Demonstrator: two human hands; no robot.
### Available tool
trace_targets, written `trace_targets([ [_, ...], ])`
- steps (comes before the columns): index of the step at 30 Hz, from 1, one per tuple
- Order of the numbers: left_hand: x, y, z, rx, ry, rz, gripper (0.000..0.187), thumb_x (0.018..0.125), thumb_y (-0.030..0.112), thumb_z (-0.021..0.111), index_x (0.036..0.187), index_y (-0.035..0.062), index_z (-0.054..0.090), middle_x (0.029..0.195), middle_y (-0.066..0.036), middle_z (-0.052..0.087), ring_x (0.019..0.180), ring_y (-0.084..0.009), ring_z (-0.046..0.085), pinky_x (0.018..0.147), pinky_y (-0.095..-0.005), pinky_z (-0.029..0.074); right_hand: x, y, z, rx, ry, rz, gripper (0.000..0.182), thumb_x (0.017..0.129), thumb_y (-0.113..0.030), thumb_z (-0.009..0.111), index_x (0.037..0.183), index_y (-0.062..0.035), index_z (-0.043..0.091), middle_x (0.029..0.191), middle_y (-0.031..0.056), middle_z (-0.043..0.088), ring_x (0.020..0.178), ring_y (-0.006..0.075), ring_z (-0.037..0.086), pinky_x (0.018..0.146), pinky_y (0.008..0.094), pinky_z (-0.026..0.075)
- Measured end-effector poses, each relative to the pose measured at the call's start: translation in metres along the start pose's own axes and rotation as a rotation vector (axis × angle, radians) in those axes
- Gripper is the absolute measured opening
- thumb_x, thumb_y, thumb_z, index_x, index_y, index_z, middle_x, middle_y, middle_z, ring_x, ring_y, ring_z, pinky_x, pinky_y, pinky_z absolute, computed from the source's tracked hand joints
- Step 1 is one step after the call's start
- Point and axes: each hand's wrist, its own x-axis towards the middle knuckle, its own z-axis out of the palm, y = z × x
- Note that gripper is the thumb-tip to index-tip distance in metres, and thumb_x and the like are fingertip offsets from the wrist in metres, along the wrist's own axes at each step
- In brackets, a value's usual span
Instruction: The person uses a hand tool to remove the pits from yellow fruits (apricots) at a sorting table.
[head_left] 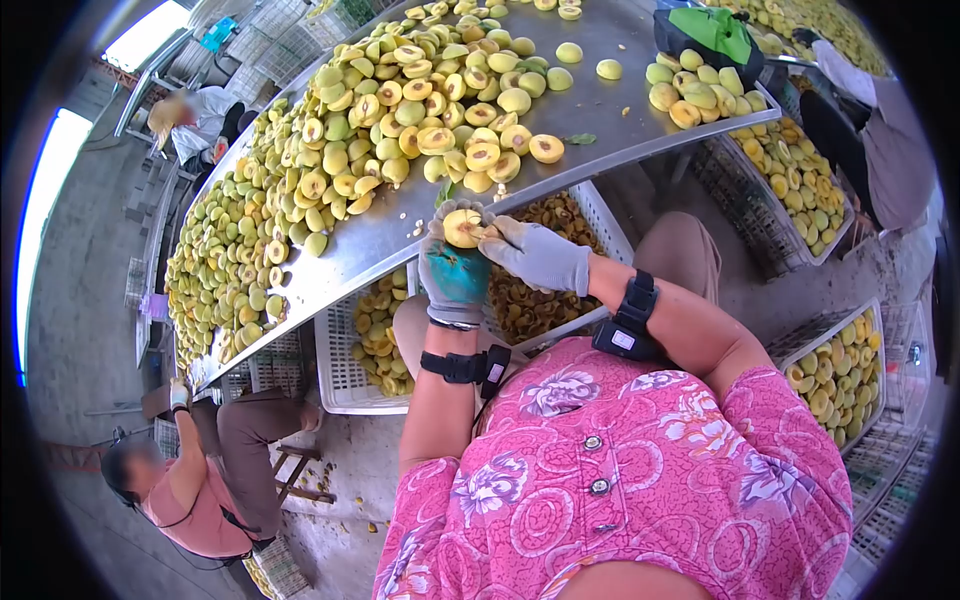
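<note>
My left hand (455, 265), in a grey glove with a green palm, is closed around a halved yellow-green stone fruit (462, 228), cut face up. Just beside it, my right hand (543, 257) in a grey glove has its fingers pinched together against the fruit's edge. Whatever those fingers grip is too small or hidden to make out. Both hands are over the near edge of the metal table (600, 115). Beyond them lies a large heap of fruit halves (410, 110), many showing brown pit hollows.
Below my hands is a white crate (612, 225) with brown pits and scraps. A crate of fruit (365, 408) stands left of it, with others at right (870, 385). A green-and-black bag (715, 40) lies on the table. People sit at left (200, 490) and far right (890, 130).
</note>
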Motion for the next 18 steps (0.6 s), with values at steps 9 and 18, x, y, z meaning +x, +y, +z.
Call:
trace_targets([
  [9, -0.001, -0.014, -0.002, 0.053, 0.031, 0.017, 0.05, 0.095, 0.048, 0.051, 0.117, 0.0038, 0.053, 0.109, -0.012, 0.06, 0.103, -0.0262, 0.057, 0.096, -0.0405, 0.046, 0.001, 0.01, -0.006, -0.117, -0.026, -0.021, 0.04, 0.096, -0.041, 0.049, 0.103, -0.0013, 0.053, 0.086, 0.0247, 0.064, 0.083, 0.042, 0.063, 0.07, 0.0456, 0.047],
  [18, -0.006, -0.019, 0.016, 0.078, 0.156, -0.003, 0.054, 0.089, 0.058, 0.055, 0.101, 0.0058, 0.059, 0.095, -0.007, 0.061, 0.09, -0.0192, 0.059, 0.084, -0.0333, 0.05, -0.001, 0.009, 0.005, -0.041, -0.031, 0.042, 0.037, 0.098, -0.035, 0.049, 0.114, -0.0026, 0.054, 0.087, 0.0188, 0.065, 0.073, 0.03, 0.065, 0.066, 0.0378, 0.049],
])
